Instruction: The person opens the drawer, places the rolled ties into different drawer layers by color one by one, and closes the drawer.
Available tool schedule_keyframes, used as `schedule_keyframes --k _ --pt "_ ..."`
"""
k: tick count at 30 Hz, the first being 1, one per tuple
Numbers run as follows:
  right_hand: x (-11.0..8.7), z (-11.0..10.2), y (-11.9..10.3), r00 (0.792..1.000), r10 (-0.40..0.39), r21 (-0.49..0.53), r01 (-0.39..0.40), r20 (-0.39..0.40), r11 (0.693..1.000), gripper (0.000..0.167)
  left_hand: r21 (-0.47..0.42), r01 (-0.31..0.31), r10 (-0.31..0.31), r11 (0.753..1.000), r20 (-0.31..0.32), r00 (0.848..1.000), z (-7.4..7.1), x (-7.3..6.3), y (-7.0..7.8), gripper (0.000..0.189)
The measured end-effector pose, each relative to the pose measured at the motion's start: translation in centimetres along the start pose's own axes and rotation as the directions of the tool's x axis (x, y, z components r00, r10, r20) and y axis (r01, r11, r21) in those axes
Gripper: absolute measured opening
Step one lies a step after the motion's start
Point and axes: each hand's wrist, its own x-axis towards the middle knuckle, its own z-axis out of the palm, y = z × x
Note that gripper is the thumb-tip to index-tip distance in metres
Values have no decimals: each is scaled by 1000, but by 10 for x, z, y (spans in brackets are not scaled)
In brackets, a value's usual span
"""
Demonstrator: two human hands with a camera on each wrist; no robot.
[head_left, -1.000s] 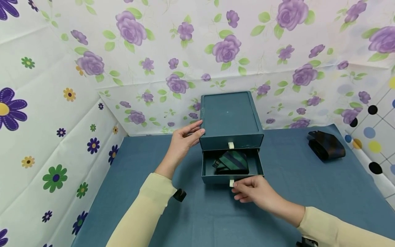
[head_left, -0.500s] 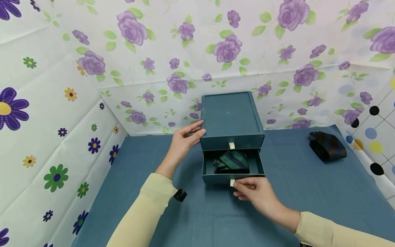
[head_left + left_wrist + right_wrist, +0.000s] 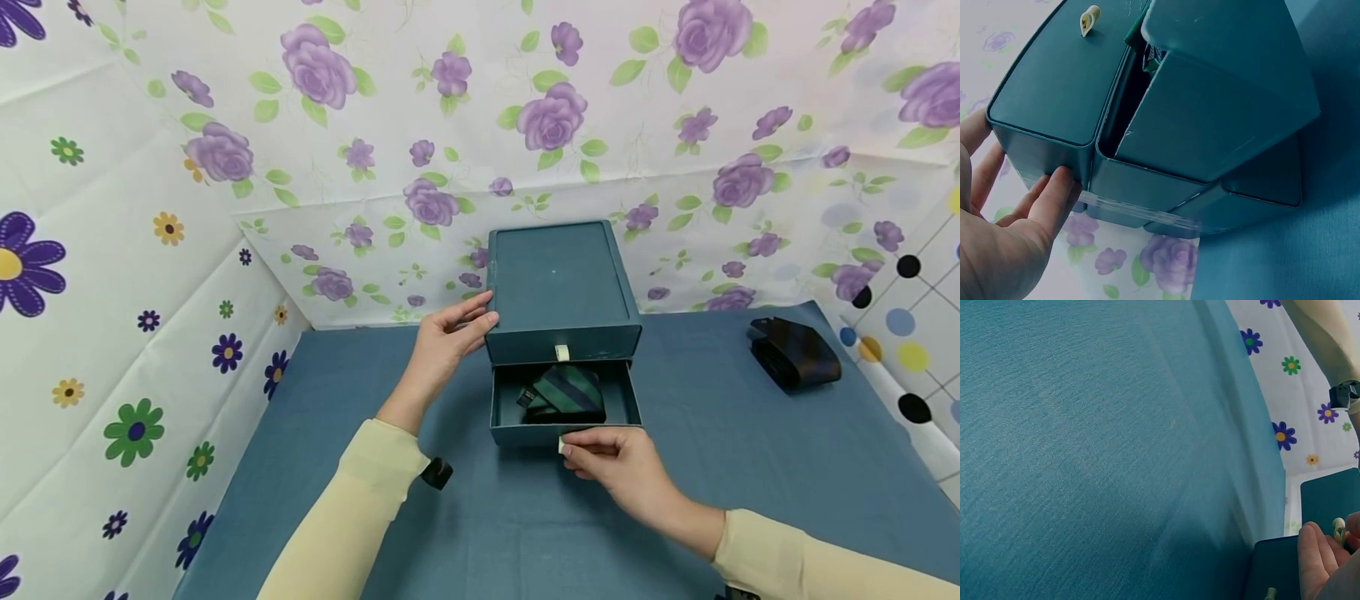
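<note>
A blue-green drawer box stands against the back wall, and its drawer below the top one is pulled out. Inside lies a rolled green and navy striped necktie. My right hand pinches the cream pull tab on that drawer's front; the right wrist view has the tab between the fingers, partly covered. Against the box's left side rests my left hand. In the left wrist view, the fingers of the left hand lie extended along the top drawer's corner.
Another rolled dark necktie lies at the right back of the blue cloth-covered table. The upper drawer is closed, with its own cream tab. Flowered sheets hang behind and to the left.
My right hand has shifted slightly left, and its fingers now cover more of the tab. The drawer, the necktie in it and my left hand stay in place.
</note>
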Motion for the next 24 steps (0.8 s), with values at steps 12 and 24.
schedule_keyframes --k 12,24 --pt "3 0 1 999 -30 -21 29 -20 999 25 -1 4 -4 1000 -5 1000 1 -1 2 46" --pt "6 -2 1 998 -50 -31 49 -27 998 26 1 -1 1 1000 -3 1000 0 0 1 46"
